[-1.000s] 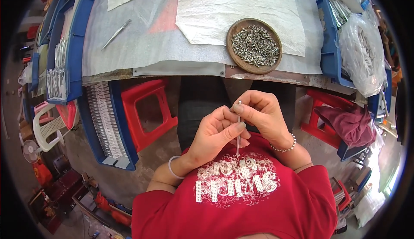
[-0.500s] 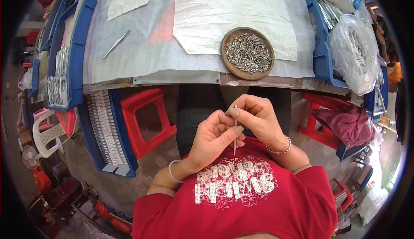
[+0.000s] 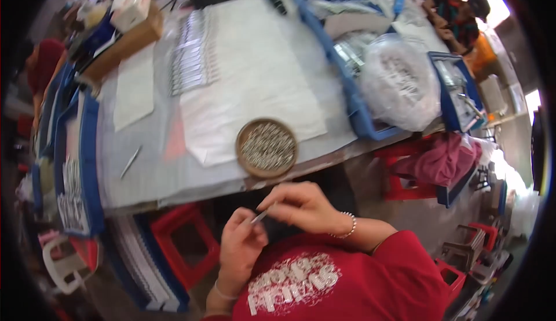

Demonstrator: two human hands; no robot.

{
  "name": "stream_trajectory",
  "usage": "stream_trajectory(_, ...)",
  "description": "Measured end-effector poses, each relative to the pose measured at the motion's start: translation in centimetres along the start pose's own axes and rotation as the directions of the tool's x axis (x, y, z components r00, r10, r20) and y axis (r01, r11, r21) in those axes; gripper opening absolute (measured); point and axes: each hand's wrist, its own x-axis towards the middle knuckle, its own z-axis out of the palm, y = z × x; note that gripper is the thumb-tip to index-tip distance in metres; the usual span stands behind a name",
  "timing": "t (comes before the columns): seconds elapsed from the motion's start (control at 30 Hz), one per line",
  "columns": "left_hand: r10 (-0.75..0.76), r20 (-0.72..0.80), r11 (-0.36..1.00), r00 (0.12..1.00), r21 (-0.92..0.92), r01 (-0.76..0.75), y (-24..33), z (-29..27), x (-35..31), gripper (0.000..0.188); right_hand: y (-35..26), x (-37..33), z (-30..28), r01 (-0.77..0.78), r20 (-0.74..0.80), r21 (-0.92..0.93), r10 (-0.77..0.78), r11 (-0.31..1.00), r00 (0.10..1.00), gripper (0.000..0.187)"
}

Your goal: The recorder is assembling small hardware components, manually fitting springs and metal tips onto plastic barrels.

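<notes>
From the head view, motion blur softens both hands and the slim rod (image 3: 259,217) between them. The rod's upper end is hidden by the right hand (image 3: 301,206), whose thumb and fingers pinch it. The left hand (image 3: 240,246) curls at the lower end; whether it grips, I cannot tell. The lower edge cuts off the left forearm. Both hands are near the bowl (image 3: 267,174).

A slim rod (image 3: 260,217) sits between the hands (image 3: 306,208), near a round bowl (image 3: 246,163) of metal pins (image 3: 268,146).

Covered table (image 3: 150,182) under sheets (image 3: 255,78), bowl (image 3: 264,173)
</notes>
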Motion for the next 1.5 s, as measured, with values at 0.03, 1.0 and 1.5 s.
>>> stream_trajectory(0.03, -0.014, 0.045, 0.994, 0.999, -0.107, 0.019, 0.4, -0.7, 0.0, 0.011, -0.5, -0.4, -0.2, -0.04, 0.095, 0.007, 0.039, 0.999, 0.995, 0.015)
stream_trajectory(1.0, 0.21, 0.104, 0.972, 0.972, 0.08, -0.219, 1.4, -2.5, 0.2, 0.021, -8.4, 16.4, -27.4, -0.136, -0.165, -0.97, 0.135, -0.202, 0.977, 0.02)
stream_trajectory(1.5, 0.16, 0.053, 0.986, 0.986, 0.045, -0.163, 1.7, -3.8, 0.6, 0.015, -4.9, 17.2, -28.7, -0.478, -0.475, -0.877, -0.054, -0.051, 0.878, 0.027)
